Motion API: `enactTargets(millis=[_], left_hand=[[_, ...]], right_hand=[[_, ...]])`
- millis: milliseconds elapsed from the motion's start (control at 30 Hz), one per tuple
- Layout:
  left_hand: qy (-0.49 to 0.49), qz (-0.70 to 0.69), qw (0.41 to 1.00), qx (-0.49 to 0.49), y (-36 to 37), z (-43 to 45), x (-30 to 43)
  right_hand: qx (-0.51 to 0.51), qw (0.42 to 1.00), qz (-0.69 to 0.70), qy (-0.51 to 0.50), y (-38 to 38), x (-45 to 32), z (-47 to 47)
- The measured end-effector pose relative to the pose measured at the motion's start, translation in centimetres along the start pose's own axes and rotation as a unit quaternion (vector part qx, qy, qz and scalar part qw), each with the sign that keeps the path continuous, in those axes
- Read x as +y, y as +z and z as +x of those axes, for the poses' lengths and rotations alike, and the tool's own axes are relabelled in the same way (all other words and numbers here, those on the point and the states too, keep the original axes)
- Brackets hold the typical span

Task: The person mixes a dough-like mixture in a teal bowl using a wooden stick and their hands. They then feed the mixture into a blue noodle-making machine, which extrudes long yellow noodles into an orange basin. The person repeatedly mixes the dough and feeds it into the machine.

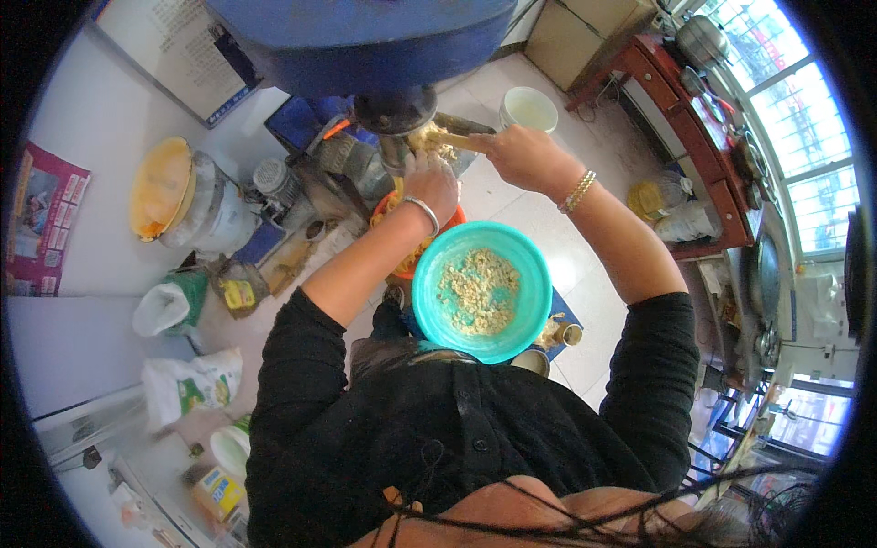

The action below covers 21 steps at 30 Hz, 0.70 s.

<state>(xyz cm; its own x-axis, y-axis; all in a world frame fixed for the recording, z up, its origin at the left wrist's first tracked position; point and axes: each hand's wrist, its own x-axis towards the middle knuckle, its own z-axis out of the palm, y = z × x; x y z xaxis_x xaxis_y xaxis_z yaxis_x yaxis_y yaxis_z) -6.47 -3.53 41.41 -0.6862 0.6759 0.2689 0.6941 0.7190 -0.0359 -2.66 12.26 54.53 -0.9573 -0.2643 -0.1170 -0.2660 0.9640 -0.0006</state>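
Observation:
A wooden stick (462, 141) is held in my right hand (526, 159), its far end in the pale crumbly dough (430, 137) below the dark hub (395, 109) of a blue machine (363, 41). My left hand (431, 179), dusted with flour, is at the machine's metal tube (393, 154), just under that dough; its fingertips are partly hidden, and I cannot tell whether they grip anything. Against my body rests a turquoise plastic basin (482, 346) with small dough crumbs (482, 291) in it. Behind it, partly covered, stands an orange-red basin (458, 214) holding yellowish strips.
On the left are a metal drum with a yellow basin (161, 188), an electric motor (274, 177) and bags. A white bucket (529, 109) stands on the tiled floor beyond my right hand. Along the right runs a red wooden table (692, 130) with pots. A tin (569, 333) lies beside the turquoise basin.

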Motion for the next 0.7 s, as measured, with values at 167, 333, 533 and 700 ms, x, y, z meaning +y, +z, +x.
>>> enactTargets(millis=[167, 333, 533, 700], left_hand=[[-0.012, 0.004, 0.997, -0.077, -0.1, 1.6, 0.4], [-0.043, -0.056, 0.982, -0.173, -0.9, 4.0, 0.2], [-0.068, -0.054, 0.986, -0.145, 0.8, 4.4, -0.8], [-0.031, -0.108, 0.979, -0.170, -2.8, 5.2, -0.6]], right_hand=[[0.005, 1.000, -0.029, 0.005, 1.9, -0.1, 1.3], [0.038, 0.999, -0.017, 0.007, 3.1, 0.4, 2.1], [0.067, 0.995, 0.055, 0.040, 1.0, 1.6, -0.9], [-0.002, 0.995, 0.036, 0.088, 2.3, 0.9, -0.9]])
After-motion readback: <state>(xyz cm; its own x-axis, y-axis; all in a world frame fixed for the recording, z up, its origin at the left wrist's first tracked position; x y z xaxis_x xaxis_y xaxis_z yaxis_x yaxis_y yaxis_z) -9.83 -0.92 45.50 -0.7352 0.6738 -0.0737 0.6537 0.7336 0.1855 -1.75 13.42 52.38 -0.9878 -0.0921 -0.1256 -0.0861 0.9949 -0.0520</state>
